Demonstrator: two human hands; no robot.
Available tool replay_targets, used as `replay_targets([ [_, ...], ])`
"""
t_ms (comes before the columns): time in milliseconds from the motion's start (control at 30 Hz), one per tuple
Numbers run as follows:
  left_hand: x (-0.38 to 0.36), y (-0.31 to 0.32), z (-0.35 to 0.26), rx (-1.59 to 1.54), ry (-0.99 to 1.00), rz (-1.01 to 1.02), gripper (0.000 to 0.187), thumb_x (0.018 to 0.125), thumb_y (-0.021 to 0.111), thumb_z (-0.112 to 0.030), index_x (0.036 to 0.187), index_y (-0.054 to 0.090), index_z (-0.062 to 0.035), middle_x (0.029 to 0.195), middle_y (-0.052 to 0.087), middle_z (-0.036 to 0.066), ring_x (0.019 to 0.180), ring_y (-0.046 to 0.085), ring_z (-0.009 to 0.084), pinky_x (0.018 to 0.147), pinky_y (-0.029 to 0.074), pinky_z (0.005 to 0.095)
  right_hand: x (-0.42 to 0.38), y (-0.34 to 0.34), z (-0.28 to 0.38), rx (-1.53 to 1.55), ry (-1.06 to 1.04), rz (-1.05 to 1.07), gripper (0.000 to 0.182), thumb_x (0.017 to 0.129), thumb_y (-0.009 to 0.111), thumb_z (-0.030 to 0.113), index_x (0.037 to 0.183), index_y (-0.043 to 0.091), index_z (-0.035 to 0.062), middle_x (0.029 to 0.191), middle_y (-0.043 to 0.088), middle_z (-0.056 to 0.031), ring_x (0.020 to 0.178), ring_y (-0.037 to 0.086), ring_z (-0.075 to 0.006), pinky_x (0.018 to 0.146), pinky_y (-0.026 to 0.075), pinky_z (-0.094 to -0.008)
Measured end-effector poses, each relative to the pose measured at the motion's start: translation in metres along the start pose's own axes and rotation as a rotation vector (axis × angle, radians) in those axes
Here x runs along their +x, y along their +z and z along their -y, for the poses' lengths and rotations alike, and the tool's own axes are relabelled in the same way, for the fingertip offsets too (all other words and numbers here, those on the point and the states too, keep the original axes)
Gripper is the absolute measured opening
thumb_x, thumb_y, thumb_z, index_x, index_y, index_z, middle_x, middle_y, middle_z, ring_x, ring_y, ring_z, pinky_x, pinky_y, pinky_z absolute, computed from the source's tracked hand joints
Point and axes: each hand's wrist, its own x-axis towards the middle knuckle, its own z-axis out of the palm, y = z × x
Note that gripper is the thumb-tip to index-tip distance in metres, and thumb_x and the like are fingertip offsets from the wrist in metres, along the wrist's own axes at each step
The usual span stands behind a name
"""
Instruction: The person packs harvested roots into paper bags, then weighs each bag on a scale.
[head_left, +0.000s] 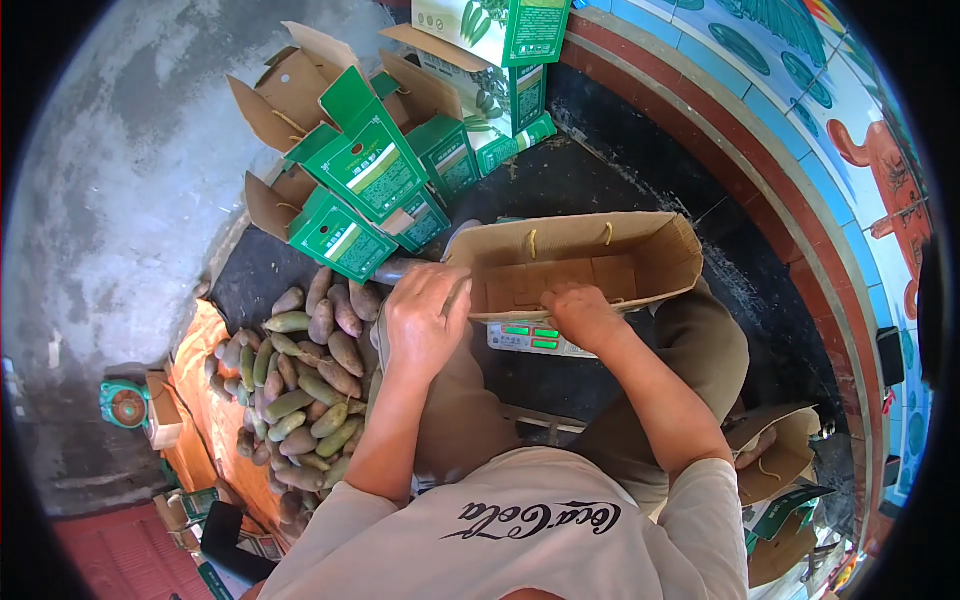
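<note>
In front of me a brown cardboard box (pixel 585 272) lies open at the top, its inside bare apart from yellow cord handles (pixel 532 244). It rests on a weighing scale (pixel 517 337) with lit green displays. My left hand (pixel 425 308) is at the box's left end, fingers curled at its edge. Over the near rim my right hand (pixel 583 314) is closed, with its fingertips inside the box. The undersides of both hands are hidden. To my left lies a heap of long green and purplish-brown vegetables (pixel 310 390).
Several open green printed boxes (pixel 365 165) stand ahead on the left, with more stacked boxes (pixel 490 60) behind. An orange sheet (pixel 195 350) lies beyond the heap. Another open box (pixel 775 450) stands at my right. A tiled ledge (pixel 760 195) curves along the right side.
</note>
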Motion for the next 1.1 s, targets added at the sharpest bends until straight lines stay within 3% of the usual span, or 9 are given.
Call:
replay_targets([
  [133,-0.006,0.0,0.002,-0.011,0.005,-0.034,0.013,0.075,0.065,0.001,0.088,0.065,0.0,0.085,0.066,0.014,0.081,0.063,0.03,0.074,0.049,0.0365,-0.001,-0.001,-0.001,-0.003,0.008,-0.057,0.029,0.075,0.07,0.03,0.093,0.063,0.0083,0.091,0.063,-0.0085,0.095,0.06,-0.025,0.079,0.049,-0.0372],
  [333,-0.008,0.004,0.0,-0.011,0.047,-0.112,0.011,0.071,0.067,0.0,0.082,0.065,0.0,0.08,0.064,0.015,0.076,0.063,0.032,0.07,0.051,0.039,-0.004,-0.015,0.002,0.018,0.041,-0.084,0.032,0.077,0.069,0.034,0.095,0.063,0.0082,0.095,0.064,-0.0099,0.098,0.06,-0.0262,0.082,0.047,-0.0388],
  [433,-0.008,0.004,-0.004,-0.01,0.054,-0.11,0.009,0.073,0.066,0.001,0.082,0.064,0.0001,0.081,0.065,0.014,0.076,0.063,0.0306,0.07,0.05,0.0374,-0.008,-0.033,0.003,0.105,0.11,-0.089,0.038,0.078,0.069,0.033,0.106,0.062,0.0079,0.105,0.062,-0.0134,0.101,0.059,-0.0293,0.086,0.047,-0.0399],
  [633,-0.011,0.0,-0.004,-0.006,0.07,-0.12,0.009,0.073,0.066,0.002,0.083,0.064,0.0003,0.08,0.065,0.014,0.077,0.063,0.03,0.07,0.05,0.0367,-0.019,-0.068,-0.022,0.194,0.085,-0.23,0.037,0.083,0.063,0.034,0.108,0.063,0.007,0.094,0.065,-0.0147,0.094,0.062,-0.0336,0.082,0.049,-0.0423],
  [733,-0.012,-0.001,-0.003,0.007,0.064,-0.126,0.01,0.073,0.066,0.002,0.083,0.064,0.0,0.08,0.065,0.014,0.077,0.063,0.03,0.07,0.05,0.0366,-0.029,-0.098,-0.035,0.25,0.131,-0.262,0.026,0.083,0.064,0.025,0.102,0.064,0.007,0.089,0.064,-0.0156,0.087,0.062,-0.0341,0.076,0.05,-0.0417],
  [833,-0.012,0.0,-0.003,0.016,0.053,-0.132,0.009,0.074,0.066,0.001,0.083,0.064,-0.0004,0.08,0.065,0.014,0.077,0.063,0.03,0.07,0.05,0.037,-0.037,-0.129,-0.024,0.349,0.013,-0.475,0.018,0.081,0.065,0.014,0.097,0.064,0.0052,0.086,0.063,-0.0154,0.082,0.062,-0.0334,0.07,0.049,-0.0408],
  [867,-0.012,0.001,-0.003,0.018,0.049,-0.129,0.009,0.074,0.066,0.001,0.083,0.064,-0.0006,0.08,0.065,0.013,0.077,0.063,0.0299,0.069,0.05,0.0371,-0.04,-0.142,-0.011,0.331,-0.074,-0.569,0.012,0.08,0.065,0.004,0.092,0.062,0.001,0.083,0.064,-0.0138,0.077,0.063,-0.0281,0.068,0.049,-0.0337],
  [1033,-0.007,0.009,-0.005,0.053,0.053,-0.101,0.01,0.071,0.067,0.0,0.08,0.065,0.0002,0.079,0.064,0.015,0.076,0.063,0.032,0.069,0.05,0.039,-0.062,-0.192,0.068,0.718,-0.572,-0.716,0.011,0.079,0.065,0.011,0.086,0.065,0.0033,0.077,0.064,-0.0077,0.067,0.06,-0.0224,0.059,0.047,-0.0309],
  [1100,-0.007,0.014,-0.002,0.061,0.048,-0.098,0.01,0.071,0.067,0.0,0.08,0.065,0.0003,0.079,0.064,0.015,0.076,0.063,0.0318,0.07,0.05,0.0387,-0.068,-0.198,0.104,0.829,-0.768,-0.921,0.008,0.076,0.065,0.012,0.081,0.065,0.0048,0.075,0.064,-0.005,0.063,0.06,-0.0189,0.054,0.047,-0.0273],
])
